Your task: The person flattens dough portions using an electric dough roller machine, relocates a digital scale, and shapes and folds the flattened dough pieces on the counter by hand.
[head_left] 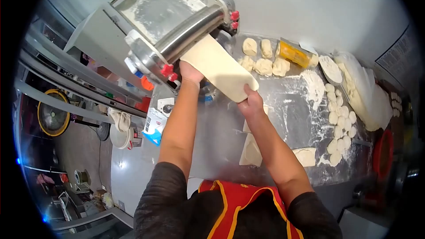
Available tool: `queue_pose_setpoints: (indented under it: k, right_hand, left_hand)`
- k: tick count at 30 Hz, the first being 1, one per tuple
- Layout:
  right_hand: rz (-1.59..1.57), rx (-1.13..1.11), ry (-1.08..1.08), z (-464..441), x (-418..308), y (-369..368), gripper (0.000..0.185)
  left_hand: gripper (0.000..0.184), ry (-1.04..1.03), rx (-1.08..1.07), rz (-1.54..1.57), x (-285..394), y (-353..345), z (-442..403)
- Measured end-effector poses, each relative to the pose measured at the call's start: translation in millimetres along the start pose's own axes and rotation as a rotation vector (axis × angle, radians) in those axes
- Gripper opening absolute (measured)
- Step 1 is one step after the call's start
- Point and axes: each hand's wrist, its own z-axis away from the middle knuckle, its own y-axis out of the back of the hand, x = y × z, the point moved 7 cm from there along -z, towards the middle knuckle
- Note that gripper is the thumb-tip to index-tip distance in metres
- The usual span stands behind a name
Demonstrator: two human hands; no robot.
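A long, smooth sheet of dough hangs out of the steel rollers of a dough machine at the upper left. My left hand is under the sheet close to the rollers, its fingers mostly hidden by the dough. At the sheet's free end, my right hand grips the edge, thumb on top and fingers beneath. Red knobs stick out of the machine's side, just left of my left hand.
Dough lumps sit at the back of the floured steel table, beside a yellow roll. Many small dough rounds lie at the right. Flat dough pieces are near my right forearm. A white-and-blue bag stands left.
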Motion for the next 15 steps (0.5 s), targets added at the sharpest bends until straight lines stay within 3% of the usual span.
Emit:
queue_pose_setpoints:
  k: [1, 3, 6, 9, 11, 12, 15]
  right_hand:
    - [-0.004, 0.005, -0.001, -3, -2, 6, 0.036]
    - [-0.012, 0.009, -0.006, -10, -5, 16, 0.034]
    - [0.113, -0.051, -0.025, -23, -31, 51, 0.032]
    - [0.305, 0.174, -0.047, -25, -82, 90, 0.033]
    - [0.467, 0.153, 0.067, -37, -121, 117, 0.031]
    - [0.53, 0.16, 0.089, -42, -139, 128, 0.03]
    - [0.701, 0.217, 0.143, -57, -185, 162, 0.029]
  left_hand:
    - [0.047, -0.001, -0.002, -0.001, -3, 0, 2]
    - [0.047, -0.007, 0.048, -0.411, -3, -16, 8]
    - [0.052, 0.125, 0.155, 0.285, -35, -3, 18]
    - [0.061, 0.198, 0.421, 0.377, -82, -31, 49]
    - [0.072, 0.242, 0.509, 0.383, -133, -18, 69]
    - [0.063, 0.266, 0.508, 0.461, -150, -27, 76]
    - [0.051, 0.336, 0.535, 0.005, -213, -3, 103]
